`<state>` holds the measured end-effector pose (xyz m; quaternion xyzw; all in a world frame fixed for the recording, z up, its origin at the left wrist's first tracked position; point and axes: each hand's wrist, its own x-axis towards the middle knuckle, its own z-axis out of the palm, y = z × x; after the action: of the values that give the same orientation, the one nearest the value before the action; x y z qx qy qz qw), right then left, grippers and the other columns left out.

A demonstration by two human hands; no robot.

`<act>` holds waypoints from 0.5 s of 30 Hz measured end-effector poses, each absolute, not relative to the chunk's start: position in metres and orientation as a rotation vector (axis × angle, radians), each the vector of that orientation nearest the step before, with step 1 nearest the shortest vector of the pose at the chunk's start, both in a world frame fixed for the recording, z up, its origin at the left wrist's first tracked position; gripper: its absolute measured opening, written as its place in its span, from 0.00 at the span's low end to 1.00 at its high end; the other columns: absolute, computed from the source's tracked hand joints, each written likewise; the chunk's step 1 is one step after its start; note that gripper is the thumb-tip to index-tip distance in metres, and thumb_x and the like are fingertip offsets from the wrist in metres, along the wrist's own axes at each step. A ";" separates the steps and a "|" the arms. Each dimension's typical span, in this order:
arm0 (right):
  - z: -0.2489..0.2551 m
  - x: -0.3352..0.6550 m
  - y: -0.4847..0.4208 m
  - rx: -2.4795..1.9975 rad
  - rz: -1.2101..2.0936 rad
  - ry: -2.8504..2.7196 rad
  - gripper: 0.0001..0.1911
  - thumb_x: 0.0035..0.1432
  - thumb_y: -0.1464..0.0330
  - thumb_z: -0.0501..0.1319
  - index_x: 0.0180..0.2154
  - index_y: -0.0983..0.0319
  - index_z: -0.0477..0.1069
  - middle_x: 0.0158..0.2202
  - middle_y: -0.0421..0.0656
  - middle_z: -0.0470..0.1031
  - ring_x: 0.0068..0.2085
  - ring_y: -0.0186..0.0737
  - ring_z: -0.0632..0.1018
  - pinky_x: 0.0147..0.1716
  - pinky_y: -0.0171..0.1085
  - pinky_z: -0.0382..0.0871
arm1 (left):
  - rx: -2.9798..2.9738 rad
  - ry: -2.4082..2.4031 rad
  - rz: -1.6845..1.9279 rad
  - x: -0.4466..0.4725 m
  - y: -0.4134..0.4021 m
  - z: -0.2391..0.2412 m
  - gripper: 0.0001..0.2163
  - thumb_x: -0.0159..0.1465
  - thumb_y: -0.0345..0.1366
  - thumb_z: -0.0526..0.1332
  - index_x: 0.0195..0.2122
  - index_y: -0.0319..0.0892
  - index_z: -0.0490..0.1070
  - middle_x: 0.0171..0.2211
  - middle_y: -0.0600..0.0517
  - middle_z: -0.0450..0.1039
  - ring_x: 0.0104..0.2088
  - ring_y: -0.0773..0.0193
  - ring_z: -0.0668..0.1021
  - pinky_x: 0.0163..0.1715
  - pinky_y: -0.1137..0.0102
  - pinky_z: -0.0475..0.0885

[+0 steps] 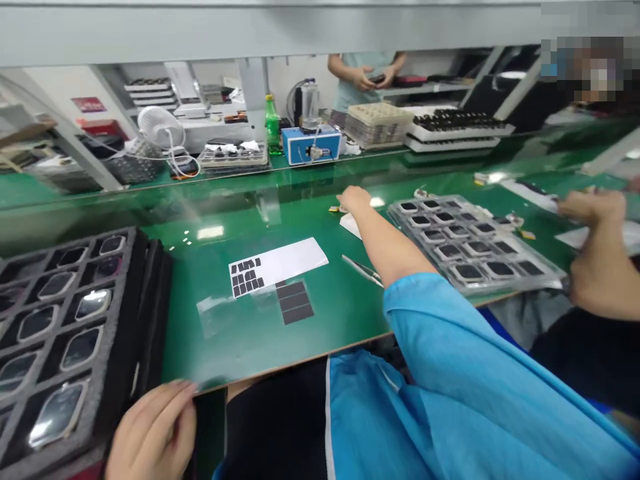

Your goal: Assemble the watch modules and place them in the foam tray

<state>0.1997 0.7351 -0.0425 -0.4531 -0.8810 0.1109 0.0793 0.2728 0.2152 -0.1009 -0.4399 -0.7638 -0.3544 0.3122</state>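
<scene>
The right hand (356, 199) reaches to the far middle of the green table (350, 313), fingers curled down; whether they grip anything cannot be told. Just nearer lies a white paper (351, 227), partly behind the forearm. The left hand (156, 427) is at the near table edge, fingers loosely bent; its grip cannot be made out. Left of it stands a foam tray (114, 327) of rounded square screens.

Between the hands lie a white sheet (295, 259) bearing black stickers at its left end and, nearer, a clear film with black strips (296, 305). Tweezers (359, 267) lie left of the blue sleeve (450, 333), which hides their near end and overlaps the near-left corner of a clear plastic tray (483, 287) of screens. Right of that, a co-worker's hand (593, 205) intrudes. Far back stand a green bottle (271, 125), a blue machine (300, 148) and a white fan (159, 127).
</scene>
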 end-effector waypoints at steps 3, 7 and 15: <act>-0.048 0.198 0.746 -1.373 0.300 -2.688 0.20 0.61 0.63 0.61 0.45 0.76 0.75 0.46 0.64 0.75 0.50 0.49 0.78 0.46 0.42 0.71 | -1.227 -1.984 -0.853 0.288 0.253 -0.115 0.14 0.54 0.17 0.63 0.38 0.40 0.76 0.33 0.48 0.78 0.36 0.62 0.79 0.43 0.69 0.72; -0.053 0.202 0.739 -1.334 0.326 -2.709 0.19 0.60 0.63 0.63 0.44 0.74 0.74 0.45 0.62 0.75 0.48 0.48 0.77 0.44 0.44 0.71 | -1.231 -2.018 -0.879 0.291 0.279 -0.107 0.13 0.57 0.18 0.61 0.40 0.41 0.74 0.34 0.48 0.77 0.37 0.61 0.79 0.41 0.66 0.74; -0.032 0.223 0.680 -0.628 0.323 -2.423 0.10 0.60 0.67 0.63 0.43 0.65 0.68 0.50 0.39 0.76 0.48 0.24 0.71 0.55 0.29 0.66 | -1.137 -2.206 -1.034 0.268 0.295 -0.088 0.07 0.59 0.30 0.64 0.39 0.40 0.76 0.35 0.48 0.78 0.38 0.59 0.80 0.42 0.63 0.74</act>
<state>0.2233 0.6800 -0.0317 -0.2371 -0.9147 0.1219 0.3038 0.2683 0.2948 -0.0883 -0.4120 -0.7996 -0.3747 0.2248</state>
